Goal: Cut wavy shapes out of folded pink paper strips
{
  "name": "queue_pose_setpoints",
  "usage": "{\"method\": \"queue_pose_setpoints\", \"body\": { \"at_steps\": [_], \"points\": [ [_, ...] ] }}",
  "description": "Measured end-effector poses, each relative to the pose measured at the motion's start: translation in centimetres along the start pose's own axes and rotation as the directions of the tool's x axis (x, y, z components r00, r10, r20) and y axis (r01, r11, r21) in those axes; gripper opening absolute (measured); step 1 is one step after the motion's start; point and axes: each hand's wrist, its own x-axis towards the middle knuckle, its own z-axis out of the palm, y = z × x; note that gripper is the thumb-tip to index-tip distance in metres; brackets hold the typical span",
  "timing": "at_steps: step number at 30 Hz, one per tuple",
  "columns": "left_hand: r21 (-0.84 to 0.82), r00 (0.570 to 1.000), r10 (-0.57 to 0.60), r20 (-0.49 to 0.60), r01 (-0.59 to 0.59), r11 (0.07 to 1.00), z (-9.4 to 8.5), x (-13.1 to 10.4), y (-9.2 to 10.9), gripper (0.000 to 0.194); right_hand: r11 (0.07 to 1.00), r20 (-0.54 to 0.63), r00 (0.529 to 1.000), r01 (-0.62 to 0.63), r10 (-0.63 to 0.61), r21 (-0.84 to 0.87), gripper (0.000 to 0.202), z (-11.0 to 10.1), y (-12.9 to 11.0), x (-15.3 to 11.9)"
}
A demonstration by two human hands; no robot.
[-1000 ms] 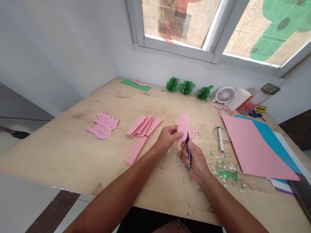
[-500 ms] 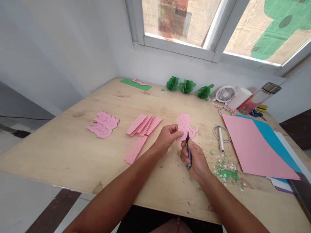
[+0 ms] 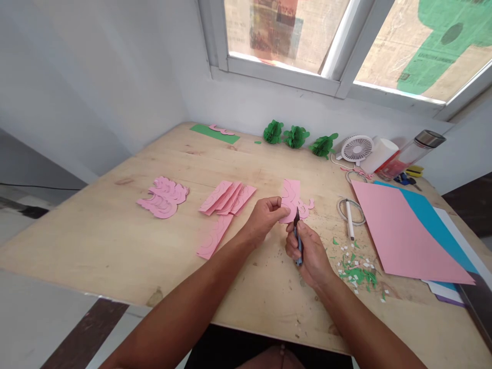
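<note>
Between its thumb and fingers my left hand [image 3: 268, 216] pinches a pink paper strip [image 3: 291, 190] marked with curved lines. My right hand [image 3: 306, 248] is closed round a small cutting tool [image 3: 298, 245], whose dark tip touches the strip's right edge. A curly, partly cut piece of pink paper [image 3: 306, 209] sticks out right of the tip. Left of my hands lie folded pink strips [image 3: 223, 198] with drawn curves, and one more strip [image 3: 216, 237] below them. Farther left is a pile of scalloped pink cutouts [image 3: 163, 197].
Green paper shapes [image 3: 295, 137], a fan [image 3: 357, 149] and a bottle [image 3: 412, 154] stand along the back. To the right are a white pen [image 3: 349, 220], green and white scraps [image 3: 359, 275] and large pink sheets [image 3: 407, 236]. A green strip [image 3: 215, 134] lies at the back left.
</note>
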Motion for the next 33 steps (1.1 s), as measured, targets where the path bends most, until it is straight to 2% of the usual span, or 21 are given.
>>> {"method": "queue_pose_setpoints", "body": {
  "at_steps": [17,25,33],
  "points": [
    [-0.01,1.0,-0.016,0.007,0.016,1.0,-0.1,0.1,-0.2,0.017,1.0,-0.006,1.0,0.007,-0.007,-0.01,0.04,-0.2,0.1,0.1],
    [-0.025,0.997,-0.026,-0.066,0.024,0.999,-0.3,0.3,-0.9,0.023,0.999,-0.023,1.0,-0.003,0.002,-0.035,0.042,-0.3,0.2,0.1],
    [-0.029,0.995,-0.043,-0.092,0.041,0.999,-0.4,0.4,-1.2,0.022,0.999,-0.028,1.0,-0.014,0.013,-0.047,0.044,-0.4,0.4,0.3]
  ]
}}
